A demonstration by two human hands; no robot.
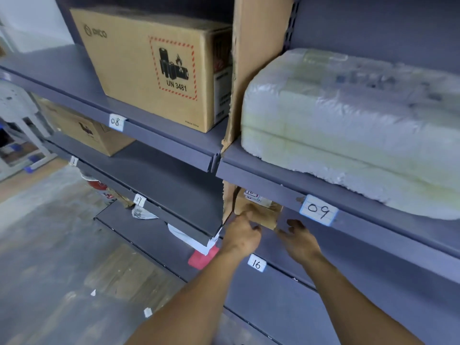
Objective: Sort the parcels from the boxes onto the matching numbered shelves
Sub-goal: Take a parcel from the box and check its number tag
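A brown paper parcel (258, 211) stands on the grey metal shelf tagged 16 (353, 247), its top hidden by the 09 shelf lip (373, 220) above. The left hand (242, 236) curls its fingers at the parcel's lower left corner, apparently pinching it. The right hand (298, 241) has its fingers spread apart beside the right corner. A torn cardboard divider (227, 202) stands just left of the parcel.

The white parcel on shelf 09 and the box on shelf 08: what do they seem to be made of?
The white parcel: probably foam, matt, with a crumbly lower edge, wrapped in clear glossy film.
The box: brown cardboard, matt, with a printed warning label.
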